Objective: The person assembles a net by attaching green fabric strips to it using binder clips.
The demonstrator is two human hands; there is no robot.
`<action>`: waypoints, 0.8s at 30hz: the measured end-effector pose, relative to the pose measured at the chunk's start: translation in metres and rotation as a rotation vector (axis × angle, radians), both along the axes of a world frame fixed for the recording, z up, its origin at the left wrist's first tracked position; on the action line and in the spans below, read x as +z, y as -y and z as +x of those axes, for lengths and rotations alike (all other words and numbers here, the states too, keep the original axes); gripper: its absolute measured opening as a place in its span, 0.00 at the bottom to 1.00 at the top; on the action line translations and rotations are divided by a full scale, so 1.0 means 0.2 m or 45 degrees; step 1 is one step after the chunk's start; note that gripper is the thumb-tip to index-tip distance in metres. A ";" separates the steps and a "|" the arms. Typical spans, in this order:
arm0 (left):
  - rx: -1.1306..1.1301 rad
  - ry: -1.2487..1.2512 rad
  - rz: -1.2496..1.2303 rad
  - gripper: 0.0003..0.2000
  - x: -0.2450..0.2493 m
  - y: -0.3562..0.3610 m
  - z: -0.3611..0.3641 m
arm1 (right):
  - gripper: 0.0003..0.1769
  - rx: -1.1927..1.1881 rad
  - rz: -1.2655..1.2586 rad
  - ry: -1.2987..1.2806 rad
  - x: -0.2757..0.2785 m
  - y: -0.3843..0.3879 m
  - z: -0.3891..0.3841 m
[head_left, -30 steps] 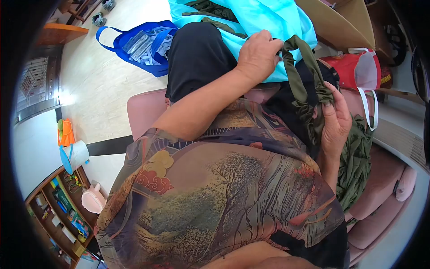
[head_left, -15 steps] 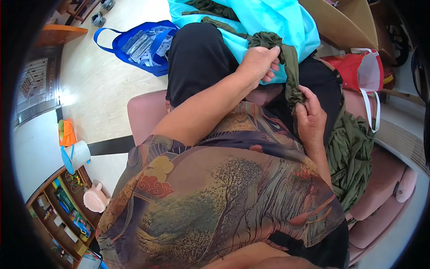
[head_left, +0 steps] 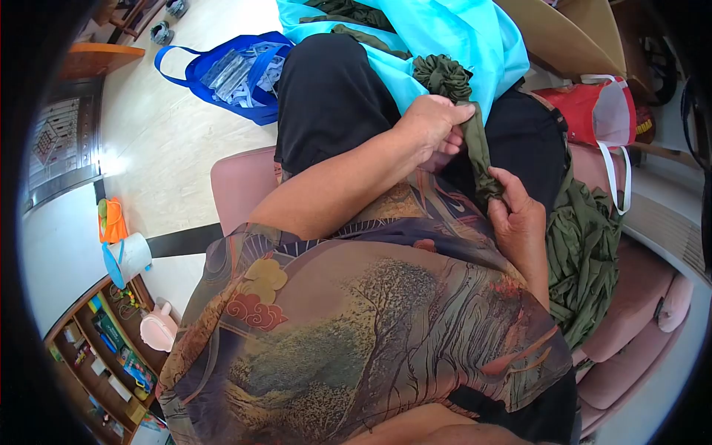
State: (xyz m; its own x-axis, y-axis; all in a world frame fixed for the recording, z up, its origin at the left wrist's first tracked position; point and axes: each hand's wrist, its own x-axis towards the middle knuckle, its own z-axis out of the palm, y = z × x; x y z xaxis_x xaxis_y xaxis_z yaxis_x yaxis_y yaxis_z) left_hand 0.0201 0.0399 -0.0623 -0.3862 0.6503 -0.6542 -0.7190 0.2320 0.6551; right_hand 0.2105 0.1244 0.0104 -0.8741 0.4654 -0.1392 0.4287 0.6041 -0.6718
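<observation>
A dark olive-green fabric strip (head_left: 477,144) stretches between my two hands over my lap. My left hand (head_left: 436,126) pinches its upper part between thumb and fingers. Lower down and to the right, my right hand (head_left: 515,211) grips a bunched section of the same strip. Just above my left hand, a gathered, ruffled bunch of the green fabric (head_left: 443,76) rests on a bright turquoise cloth or bag (head_left: 460,37). More folded green fabric (head_left: 352,11) lies on the turquoise material at the top.
A blue tote bag (head_left: 194,70) holding clear plastic packets and pale strips stands on the floor at left. To the right are a red bag (head_left: 589,111) with white handles and a cardboard box (head_left: 575,33). Crumpled green fabric (head_left: 582,259) lies on the pink seat (head_left: 630,311).
My left hand has slid down the strip, away from the ruffled bunch, which now shows more fully. My right hand has shifted slightly down and right, still gripping the strip.
</observation>
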 end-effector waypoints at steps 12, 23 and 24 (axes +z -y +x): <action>-0.305 -0.341 0.084 0.13 0.13 0.05 0.20 | 0.21 0.036 0.046 -0.011 0.06 0.01 0.00; -0.247 -1.123 0.540 0.14 0.06 0.12 0.19 | 0.34 -0.007 -0.777 0.144 0.05 -0.09 -0.03; -0.241 -1.004 0.545 0.14 0.04 0.12 0.18 | 0.33 -0.028 -0.844 0.063 0.01 -0.10 -0.04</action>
State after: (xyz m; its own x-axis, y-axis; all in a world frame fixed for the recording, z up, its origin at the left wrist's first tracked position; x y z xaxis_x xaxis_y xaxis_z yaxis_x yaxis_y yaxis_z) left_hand 0.0561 0.0158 -0.0543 -0.4811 0.8743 0.0651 -0.0017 -0.0752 0.9972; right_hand 0.2026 0.1454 0.0120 -0.8506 0.2850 -0.4419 0.4762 0.0609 -0.8772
